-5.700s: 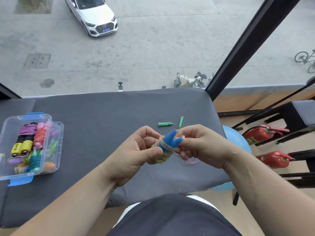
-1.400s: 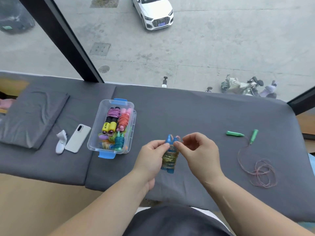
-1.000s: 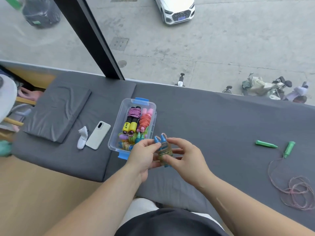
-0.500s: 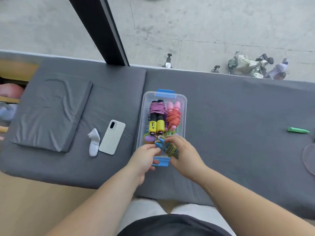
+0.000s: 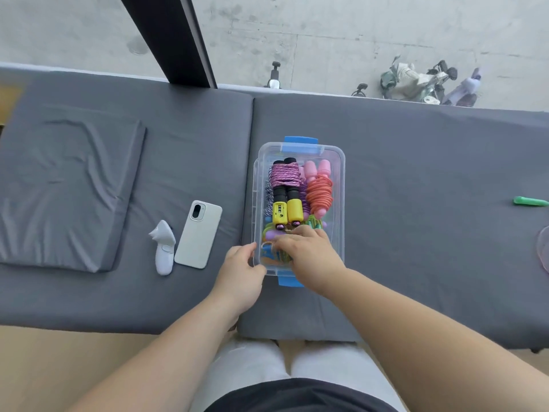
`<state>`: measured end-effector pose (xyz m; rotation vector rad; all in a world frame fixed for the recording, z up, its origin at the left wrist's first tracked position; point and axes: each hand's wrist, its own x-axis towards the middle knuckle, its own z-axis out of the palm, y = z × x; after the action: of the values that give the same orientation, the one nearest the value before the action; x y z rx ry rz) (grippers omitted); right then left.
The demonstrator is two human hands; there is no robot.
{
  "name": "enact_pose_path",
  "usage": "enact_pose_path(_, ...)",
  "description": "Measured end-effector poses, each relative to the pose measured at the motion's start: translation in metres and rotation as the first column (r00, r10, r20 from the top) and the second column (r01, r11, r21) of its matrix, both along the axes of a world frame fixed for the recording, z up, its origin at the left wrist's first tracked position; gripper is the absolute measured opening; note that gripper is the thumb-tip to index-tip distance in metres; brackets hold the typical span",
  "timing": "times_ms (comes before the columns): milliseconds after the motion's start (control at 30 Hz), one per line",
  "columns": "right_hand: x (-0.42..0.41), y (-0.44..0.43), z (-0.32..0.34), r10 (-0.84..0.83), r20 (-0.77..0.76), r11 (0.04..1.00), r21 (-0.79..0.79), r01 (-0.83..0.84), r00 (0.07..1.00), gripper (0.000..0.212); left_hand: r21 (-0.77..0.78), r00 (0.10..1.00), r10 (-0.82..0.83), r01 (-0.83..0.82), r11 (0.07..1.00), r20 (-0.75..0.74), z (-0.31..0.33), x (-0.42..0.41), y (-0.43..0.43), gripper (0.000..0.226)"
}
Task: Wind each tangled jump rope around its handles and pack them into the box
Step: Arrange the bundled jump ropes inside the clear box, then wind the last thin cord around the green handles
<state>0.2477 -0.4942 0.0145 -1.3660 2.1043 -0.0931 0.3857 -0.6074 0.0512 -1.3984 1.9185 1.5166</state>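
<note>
The clear plastic box (image 5: 338, 203) with blue latches stands in the middle of the grey pad and holds several wound jump ropes. Among them are a purple rope on yellow and black handles (image 5: 285, 191) and an orange rope on pink handles (image 5: 319, 191). My right hand (image 5: 309, 257) is inside the near end of the box, fingers curled over the wound blue-handled jump rope (image 5: 269, 251), which is mostly hidden under it. My left hand (image 5: 240, 275) rests against the box's near left corner. A green handle (image 5: 530, 201) of a loose rope lies at the far right.
A white phone (image 5: 198, 234) and a small white device (image 5: 163, 248) lie left of the box. A folded grey cushion (image 5: 65, 185) sits further left. A thin pink rope loop (image 5: 544, 251) shows at the right edge. The window post (image 5: 172, 40) rises behind the pad.
Both hands carried the wound blue-handled rope leftward from mid-pad to the box. My right hand has lowered it into the near end, and my left hand has gone to the box corner.
</note>
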Motion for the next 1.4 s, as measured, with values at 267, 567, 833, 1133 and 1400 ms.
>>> enact_pose_path(267, -0.006, 0.034, 0.037, -0.163, -0.073, 0.986, -0.031, 0.162, 0.984, 0.043, -0.154, 0.998, -0.048, 0.042, 0.987, -0.041, 0.030, -0.021, 0.015, 0.037)
enact_pose_path(567, -0.075, 0.181, 0.079, -0.604, 0.133, 0.793, 0.001, 0.610, 0.785, 0.035, -0.148, 0.972, -0.159, 0.134, 0.980, -0.173, 0.063, -0.119, 0.102, 0.023)
enact_pose_path(833, -0.167, 0.377, 0.075, -0.663, 0.268, 0.741, 0.098, 0.665, 0.699, 0.031, -0.035, 0.977, -0.176, 0.173, 0.984, -0.122, 0.061, -0.215, 0.291, 0.026)
enact_pose_path(1133, -0.252, 0.499, 0.097, -0.707, 0.182, 0.707, 0.204, 0.677, 0.683, 0.035, -0.024, 0.957, -0.246, 0.245, 0.969, -0.152, 0.076, -0.293, 0.402, 0.024)
enact_pose_path(1400, -0.292, 0.571, 0.073, -0.736, 0.109, 0.670, 0.252, 0.698, 0.668, 0.038, -0.033, 0.874, -0.485, 0.484, 0.874, -0.030, 0.051, -0.357, 0.459, 0.035)
